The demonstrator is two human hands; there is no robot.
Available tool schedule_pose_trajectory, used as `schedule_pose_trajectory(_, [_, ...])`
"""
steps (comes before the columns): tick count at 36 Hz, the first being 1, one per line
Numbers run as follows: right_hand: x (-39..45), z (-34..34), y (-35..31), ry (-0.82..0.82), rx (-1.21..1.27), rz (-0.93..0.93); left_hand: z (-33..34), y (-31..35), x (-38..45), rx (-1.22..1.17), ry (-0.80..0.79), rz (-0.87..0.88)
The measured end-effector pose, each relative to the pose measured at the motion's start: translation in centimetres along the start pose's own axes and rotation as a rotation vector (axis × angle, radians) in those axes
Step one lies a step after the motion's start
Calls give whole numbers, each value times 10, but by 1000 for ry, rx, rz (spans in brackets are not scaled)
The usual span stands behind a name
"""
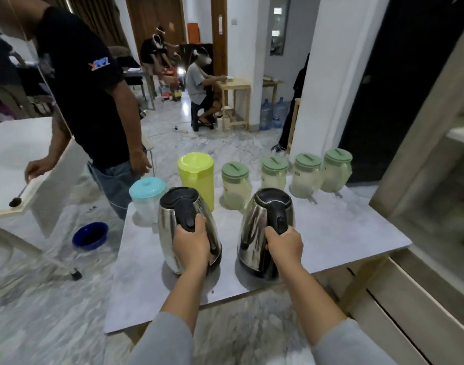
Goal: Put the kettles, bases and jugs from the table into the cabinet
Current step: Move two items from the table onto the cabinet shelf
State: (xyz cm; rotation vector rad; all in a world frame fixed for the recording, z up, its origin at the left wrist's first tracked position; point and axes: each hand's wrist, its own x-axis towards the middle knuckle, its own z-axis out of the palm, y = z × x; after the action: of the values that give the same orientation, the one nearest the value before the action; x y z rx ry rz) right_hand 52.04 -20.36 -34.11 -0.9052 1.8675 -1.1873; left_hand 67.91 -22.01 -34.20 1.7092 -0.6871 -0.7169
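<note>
Two steel kettles with black lids and handles stand near the front of the grey table [344, 233]. My left hand [192, 243] grips the handle of the left kettle [172, 233], which tilts a little. My right hand [284, 246] grips the handle of the right kettle [254, 233], which sits on a dark base [254, 272]. Behind them stand a teal-lidded clear jug [146, 196], a tall yellow-green jug [196, 177] and several green-lidded pale jugs [236, 185]. The cabinet [423, 196] with a glass door is at the right.
A person in a black shirt [93, 101] stands close to the table's far left corner. A second white table [12, 159] is at the left, with a blue bowl [90, 235] on the floor beside it. Other people sit farther back in the room.
</note>
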Motion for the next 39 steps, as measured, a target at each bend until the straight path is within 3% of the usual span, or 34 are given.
schedule_pose_trajectory(12, [-72,-115,4,533,139,-6,21,58,-103,-86,-406,330])
schedule_pose_trajectory(26, [-183,-322,10,1139,91,-33,50,99,-321,-241,-942,488])
schedule_pose_trajectory(33, [-240,-433,19,1298,56,-116,62,118,-451,-379,-1150,559])
schedule_pose_trajectory(39, [-281,-520,30,1375,50,-215,70,128,-554,-487,-1208,624])
